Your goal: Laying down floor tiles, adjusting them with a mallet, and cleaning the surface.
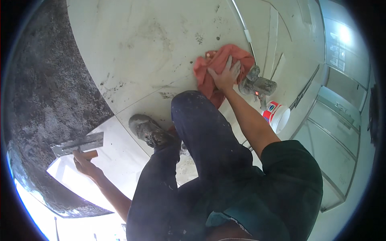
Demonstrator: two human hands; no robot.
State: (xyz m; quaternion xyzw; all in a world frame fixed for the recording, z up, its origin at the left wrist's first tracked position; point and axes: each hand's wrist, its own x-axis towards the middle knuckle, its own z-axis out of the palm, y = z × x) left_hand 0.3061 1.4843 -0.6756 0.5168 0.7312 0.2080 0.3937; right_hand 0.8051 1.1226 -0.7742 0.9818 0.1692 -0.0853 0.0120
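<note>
My left hand (83, 164) is closed around the wooden handle of a rectangular steel trowel (90, 140). The grey-smeared blade lies over the border between the dark rough surface (44, 92) and the pale floor tiles (140, 48). On the tiles ahead of my knee, a crumpled red cloth (207, 76) sits under my right hand (226, 78). That hand is pressed down on it with its fingers spread, and grey dirt coats the fingers. Part of the cloth hangs out of sight behind my knee. My dusty shoe (148, 129) stands between the two hands.
Right of the cloth lies a dust-caked grey tool (261, 85), with a white bucket with a red label (279, 117) beside it. A thin pale pole (242, 22) runs past the cloth. Long strips (307, 86) and a framed panel (333, 140) are farther right. Dark smears mark the tiles.
</note>
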